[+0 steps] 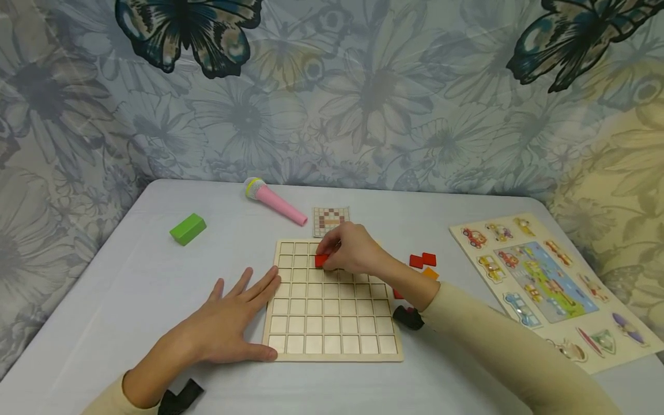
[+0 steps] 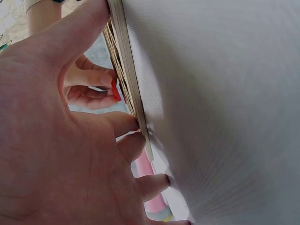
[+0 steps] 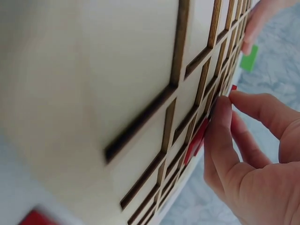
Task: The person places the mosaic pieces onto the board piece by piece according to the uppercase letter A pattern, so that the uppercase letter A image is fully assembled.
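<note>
A wooden grid board point(image 1: 332, 308) lies on the table with rows of square cells. Near its upper left part, my right hand point(image 1: 353, 251) pinches a small red square tile point(image 1: 320, 261) between thumb and fingers, against or just over a cell. In the right wrist view more red point(image 3: 196, 140) shows on the grid beside the fingers of the right hand point(image 3: 253, 154); the head view hides that spot. My left hand point(image 1: 233, 323) is spread on the table, its fingertips and thumb touching the board's left edge. Just beyond the board lies a small patterned grid card point(image 1: 330, 220).
Right of the board lie several loose tiles, including a red tile point(image 1: 416, 261) and an orange tile point(image 1: 430, 274). A picture puzzle board point(image 1: 555, 288) occupies the right side. A pink toy microphone point(image 1: 280, 204) and a green block point(image 1: 188, 229) lie toward the back left.
</note>
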Demonstrator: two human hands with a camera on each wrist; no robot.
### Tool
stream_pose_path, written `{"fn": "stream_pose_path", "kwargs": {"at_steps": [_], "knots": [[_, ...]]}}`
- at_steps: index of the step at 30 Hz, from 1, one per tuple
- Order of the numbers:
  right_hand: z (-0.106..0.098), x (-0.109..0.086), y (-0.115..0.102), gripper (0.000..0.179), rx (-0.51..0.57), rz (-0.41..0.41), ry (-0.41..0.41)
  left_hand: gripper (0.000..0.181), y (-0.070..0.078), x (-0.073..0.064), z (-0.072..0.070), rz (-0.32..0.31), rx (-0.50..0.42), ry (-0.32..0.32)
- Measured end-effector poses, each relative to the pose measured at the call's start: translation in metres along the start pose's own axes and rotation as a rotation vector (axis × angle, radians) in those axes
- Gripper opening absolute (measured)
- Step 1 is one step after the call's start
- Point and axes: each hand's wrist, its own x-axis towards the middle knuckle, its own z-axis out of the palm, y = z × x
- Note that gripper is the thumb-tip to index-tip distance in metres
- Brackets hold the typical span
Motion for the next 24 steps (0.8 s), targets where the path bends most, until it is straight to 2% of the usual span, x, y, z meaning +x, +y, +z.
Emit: {"fn": "stream_pose_path", "kwargs": {"at_steps": [13,24], "knots": [[0.010,0.010,-0.012,0.019,-0.086,0.025,0.014,0.122,0.001,0.000,0.000,0.007,0.017,0.005],[0.012,0.012,-0.012,0.019,-0.111,0.023,0.018,0.122,0.002,0.000,0.000,-0.001,0.008,0.002]]}}
